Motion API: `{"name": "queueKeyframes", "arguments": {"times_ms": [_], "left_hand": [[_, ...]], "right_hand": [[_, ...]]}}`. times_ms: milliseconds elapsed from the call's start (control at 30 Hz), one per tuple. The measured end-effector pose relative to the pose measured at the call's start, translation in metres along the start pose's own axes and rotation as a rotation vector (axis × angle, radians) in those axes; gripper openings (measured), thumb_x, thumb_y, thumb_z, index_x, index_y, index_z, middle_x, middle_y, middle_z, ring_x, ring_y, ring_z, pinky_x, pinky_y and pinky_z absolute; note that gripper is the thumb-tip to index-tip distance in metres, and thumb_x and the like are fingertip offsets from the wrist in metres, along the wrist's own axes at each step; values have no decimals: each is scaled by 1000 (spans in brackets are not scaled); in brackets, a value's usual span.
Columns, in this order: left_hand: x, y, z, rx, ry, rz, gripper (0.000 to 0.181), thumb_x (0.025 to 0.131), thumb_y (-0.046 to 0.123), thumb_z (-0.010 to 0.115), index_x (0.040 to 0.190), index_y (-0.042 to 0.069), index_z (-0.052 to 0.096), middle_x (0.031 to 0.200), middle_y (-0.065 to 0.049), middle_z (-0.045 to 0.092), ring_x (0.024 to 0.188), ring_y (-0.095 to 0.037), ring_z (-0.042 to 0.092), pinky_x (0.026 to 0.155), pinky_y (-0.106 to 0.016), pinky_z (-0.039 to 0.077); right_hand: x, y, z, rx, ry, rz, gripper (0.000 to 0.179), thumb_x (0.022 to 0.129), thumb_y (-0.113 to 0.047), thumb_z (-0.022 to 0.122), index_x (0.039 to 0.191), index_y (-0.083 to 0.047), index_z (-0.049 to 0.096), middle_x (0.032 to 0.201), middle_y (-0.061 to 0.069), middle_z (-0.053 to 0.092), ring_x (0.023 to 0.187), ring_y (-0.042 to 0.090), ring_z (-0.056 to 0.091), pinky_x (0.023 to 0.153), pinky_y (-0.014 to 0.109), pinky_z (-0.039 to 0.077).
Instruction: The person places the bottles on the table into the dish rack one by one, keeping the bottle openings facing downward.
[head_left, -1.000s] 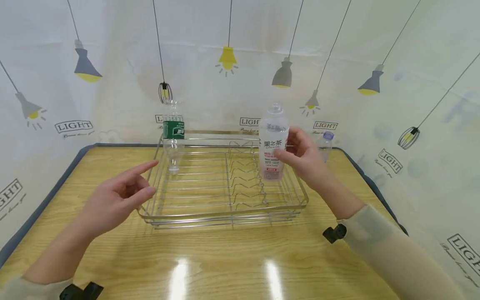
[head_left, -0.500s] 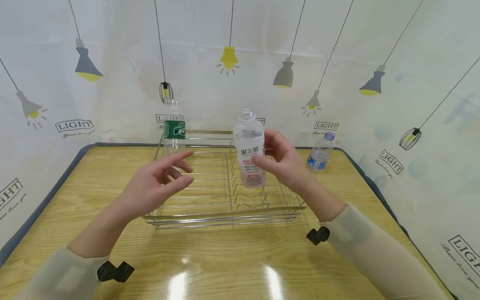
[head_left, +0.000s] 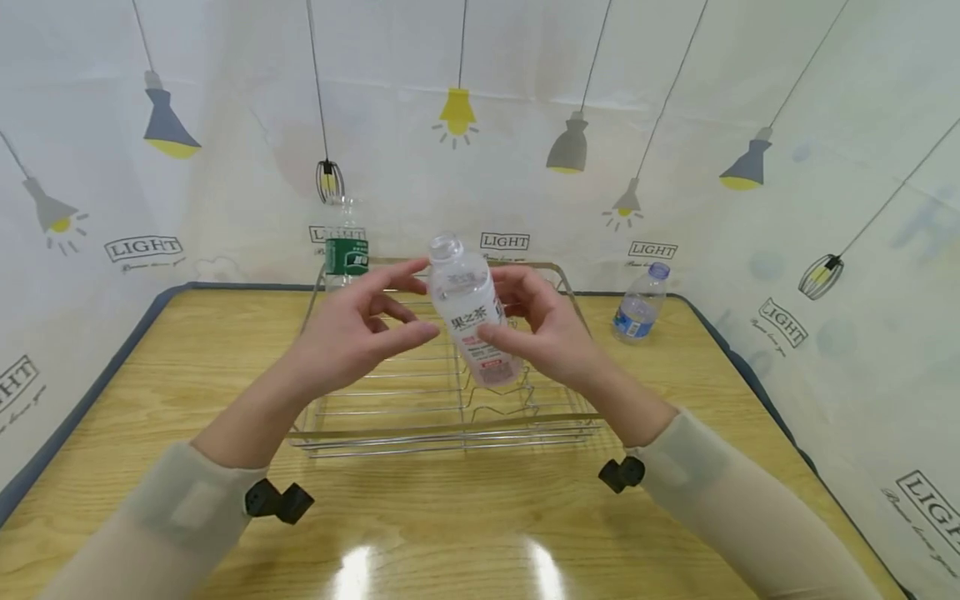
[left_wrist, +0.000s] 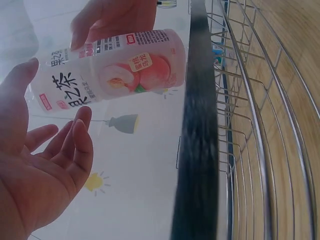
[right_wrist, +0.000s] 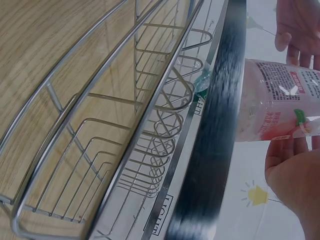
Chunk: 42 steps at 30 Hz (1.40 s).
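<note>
My right hand (head_left: 551,333) holds a clear plastic drink bottle (head_left: 480,333) by its side, thumb on the printed label. The bottle tilts with its neck up to the left, above the wire rack. No cap shows on its neck. In the left wrist view, the bottle's label (left_wrist: 120,75) carries a peach picture. Beside the neck is my left hand (head_left: 352,333), fingers spread and relaxed, holding nothing; whether a fingertip touches the bottle I cannot tell. Behind it, a green-labelled clear bottle (head_left: 347,257) is partly hidden by that hand.
A metal wire dish rack (head_left: 450,429) lies on the wooden table (head_left: 442,508) below the hands. Toward the back right, a small blue-labelled bottle (head_left: 641,304) with a purple cap stands on the table. A patterned backdrop (head_left: 510,192) encloses the table.
The right hand has carried the drink bottle leftward and tilted it. The left hand has moved right and up to beside its neck. The blue-labelled bottle has come into fuller view.
</note>
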<state>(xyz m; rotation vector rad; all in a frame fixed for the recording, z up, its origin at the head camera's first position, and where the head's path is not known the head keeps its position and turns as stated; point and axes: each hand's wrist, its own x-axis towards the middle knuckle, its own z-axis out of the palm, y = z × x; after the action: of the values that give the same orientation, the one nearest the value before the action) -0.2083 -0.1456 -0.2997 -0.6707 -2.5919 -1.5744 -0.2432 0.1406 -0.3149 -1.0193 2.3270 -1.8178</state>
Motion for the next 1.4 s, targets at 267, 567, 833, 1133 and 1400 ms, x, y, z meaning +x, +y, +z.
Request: {"name": "queueKeyframes", "arguments": {"times_ms": [267, 567, 833, 1133, 1400], "left_hand": [[3, 9, 4, -22, 17, -9, 66, 104, 35, 79, 163, 23, 52, 142, -2, 65, 111, -24, 72, 82, -36, 62], [4, 9, 7, -55, 23, 4, 62, 102, 32, 82, 158, 22, 57, 140, -2, 65, 107, -24, 73, 75, -34, 64], [4, 7, 8, -137, 24, 48, 55, 102, 20, 81, 152, 16, 58, 135, -8, 63, 106, -28, 73, 80, -36, 67], [2, -4, 4, -226, 14, 60, 59, 103, 10, 78, 156, 12, 51, 140, -11, 63, 109, -27, 74, 86, -38, 68], [-6, -23, -2, -377, -10, 62, 64, 102, -2, 73, 158, 12, 45, 153, -10, 57, 118, -20, 76, 92, -40, 67]], "right_hand": [[2, 1, 3, -27, -3, -32, 62, 96, -2, 78, 153, -7, 53, 134, 13, 67, 121, 26, 64, 105, 36, 53], [1, 0, 5, -49, -18, 0, 63, 97, -8, 79, 155, -14, 55, 135, 9, 67, 121, 27, 64, 107, 46, 54], [3, -2, 6, -10, -34, 9, 65, 99, -5, 77, 158, -14, 53, 140, 11, 67, 123, 27, 65, 104, 45, 57], [0, 9, -6, 8, -13, 42, 68, 98, -6, 76, 161, -12, 49, 152, 11, 63, 135, 29, 62, 116, 48, 51], [-7, 21, -17, 22, -20, 129, 69, 98, -7, 77, 161, -11, 48, 159, 14, 56, 139, 32, 58, 113, 37, 53]]}}
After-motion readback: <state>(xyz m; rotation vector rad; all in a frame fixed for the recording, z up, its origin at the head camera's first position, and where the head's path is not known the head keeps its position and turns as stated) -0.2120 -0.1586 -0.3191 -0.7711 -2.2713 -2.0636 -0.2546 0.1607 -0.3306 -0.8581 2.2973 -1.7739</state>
